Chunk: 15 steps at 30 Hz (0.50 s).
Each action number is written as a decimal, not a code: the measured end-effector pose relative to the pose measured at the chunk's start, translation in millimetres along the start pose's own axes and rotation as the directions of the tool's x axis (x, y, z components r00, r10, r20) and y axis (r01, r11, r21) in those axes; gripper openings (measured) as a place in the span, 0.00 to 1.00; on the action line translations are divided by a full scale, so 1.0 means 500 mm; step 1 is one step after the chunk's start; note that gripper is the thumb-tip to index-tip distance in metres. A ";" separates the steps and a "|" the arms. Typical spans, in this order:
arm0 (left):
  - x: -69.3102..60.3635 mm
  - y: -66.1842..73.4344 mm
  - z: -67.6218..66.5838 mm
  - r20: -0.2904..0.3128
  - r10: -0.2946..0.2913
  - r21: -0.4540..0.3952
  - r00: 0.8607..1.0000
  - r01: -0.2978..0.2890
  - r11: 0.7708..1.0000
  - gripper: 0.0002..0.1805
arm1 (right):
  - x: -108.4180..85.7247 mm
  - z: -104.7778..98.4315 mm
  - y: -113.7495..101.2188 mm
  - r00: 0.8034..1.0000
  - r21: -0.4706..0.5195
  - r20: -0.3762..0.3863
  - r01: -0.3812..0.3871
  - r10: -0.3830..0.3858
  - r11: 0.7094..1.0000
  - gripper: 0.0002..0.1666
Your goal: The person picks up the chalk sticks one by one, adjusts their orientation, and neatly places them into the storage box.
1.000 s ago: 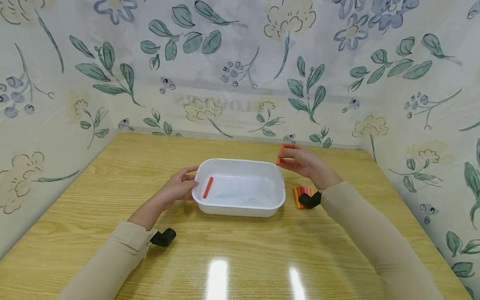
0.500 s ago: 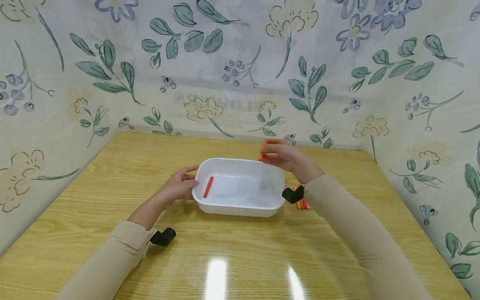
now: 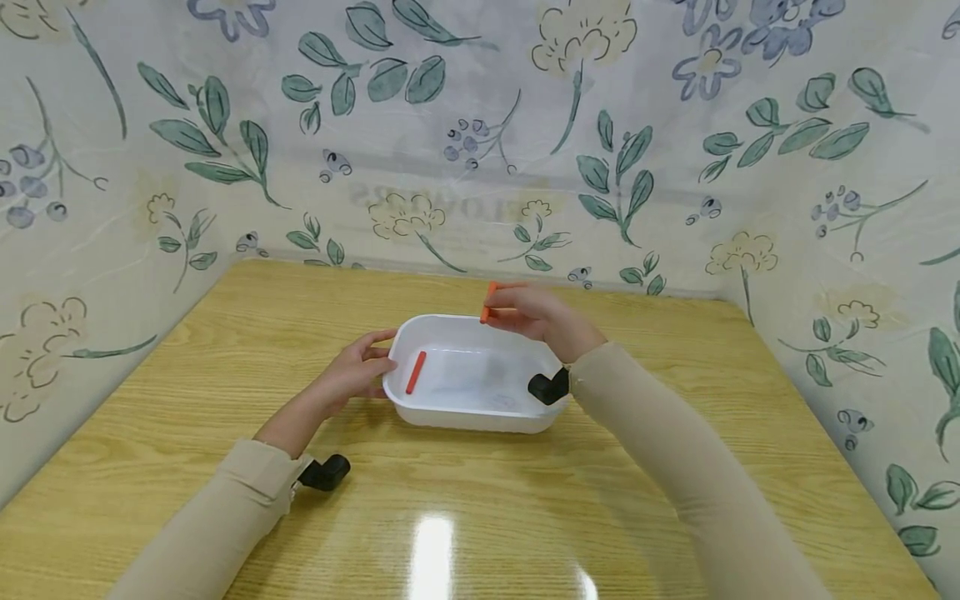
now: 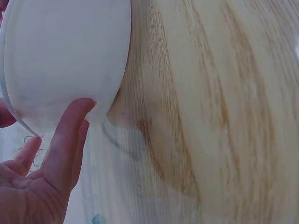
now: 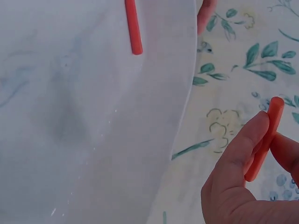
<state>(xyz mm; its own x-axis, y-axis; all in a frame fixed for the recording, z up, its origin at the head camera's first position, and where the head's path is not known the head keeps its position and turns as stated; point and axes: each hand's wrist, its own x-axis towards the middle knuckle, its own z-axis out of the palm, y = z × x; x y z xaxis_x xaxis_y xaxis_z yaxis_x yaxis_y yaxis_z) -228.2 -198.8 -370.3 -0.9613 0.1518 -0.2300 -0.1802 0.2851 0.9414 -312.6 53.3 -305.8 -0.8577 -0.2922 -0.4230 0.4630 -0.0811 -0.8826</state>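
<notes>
A white plastic basin [image 3: 472,421] stands on the table. My left hand [image 3: 351,372] holds its left end, with the thumb at the rim and fingers [image 4: 70,135] against the outer wall. Inside the basin, near that end, lies a red crayon-like stick [image 3: 416,372]. My right hand [image 3: 540,310] is above the basin's far rim. It pinches an orange crayon-like stick [image 5: 264,142] between thumb and fingers, and the stick stands almost upright in the head view. The orange stick touches nothing but the hand.
The wood-grain table [image 3: 420,483] runs back to a floral cloth [image 3: 480,167] hung behind and at both sides. A black wrist camera [image 3: 550,387] on the right arm covers part of the basin.
My right hand has moved left with the orange stick, from beyond the basin's right end to over its far rim. The bundle of coloured sticks became hidden behind the right arm. My left hand stays.
</notes>
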 end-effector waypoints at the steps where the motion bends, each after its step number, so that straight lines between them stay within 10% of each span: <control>1: 0.000 0.000 0.000 0.000 0.000 0.001 1.000 0.000 1.000 0.32 | 0.003 0.005 0.002 1.000 0.006 0.005 -0.008 0.008 1.000 0.05; 15: -0.001 0.002 0.001 0.004 -0.005 0.005 1.000 0.005 1.000 0.33 | 0.036 0.070 0.026 0.980 0.005 0.089 -0.178 0.176 0.984 0.21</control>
<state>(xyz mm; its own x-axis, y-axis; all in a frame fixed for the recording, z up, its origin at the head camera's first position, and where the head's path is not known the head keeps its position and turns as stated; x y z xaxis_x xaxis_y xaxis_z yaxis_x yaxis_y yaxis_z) -227.8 -198.2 -369.3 -0.9597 0.1538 -0.2354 -0.1838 0.2903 0.9391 -314.2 13.6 -317.7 -0.7392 -0.3856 -0.5522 0.6091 -0.0329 -0.7924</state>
